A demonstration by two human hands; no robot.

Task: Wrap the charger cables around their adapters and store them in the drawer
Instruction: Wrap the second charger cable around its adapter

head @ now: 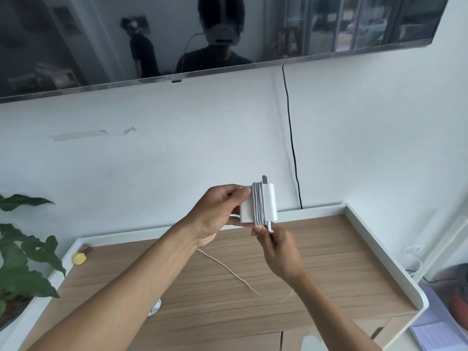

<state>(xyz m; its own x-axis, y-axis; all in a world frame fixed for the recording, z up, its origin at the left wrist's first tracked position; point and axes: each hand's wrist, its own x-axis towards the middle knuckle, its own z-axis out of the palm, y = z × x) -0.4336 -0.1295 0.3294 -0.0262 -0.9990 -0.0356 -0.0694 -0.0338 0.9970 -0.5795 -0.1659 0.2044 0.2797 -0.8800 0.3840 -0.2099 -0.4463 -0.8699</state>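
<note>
A white charger adapter [270, 201] is held up in front of the wall, above the wooden cabinet top [329, 262]. Its grey-white cable [258, 203] is wound in several tight turns around its middle, and metal prongs stick up from its top. My left hand [217, 211] grips the adapter from the left side, thumb on top. My right hand [278, 249] pinches the white cable end plug [269, 226] just below the adapter. A second thin, pale cable [235, 274] lies loose on the cabinet top beneath my hands. No drawer interior is visible.
The cabinet top has a raised white rim [379, 247]. A small yellow object [79, 258] sits at its back left corner. A leafy plant [22, 262] stands at the left. A black wire [292, 148] hangs down the wall from a mounted TV [177, 34]. Papers [435, 330] lie lower right.
</note>
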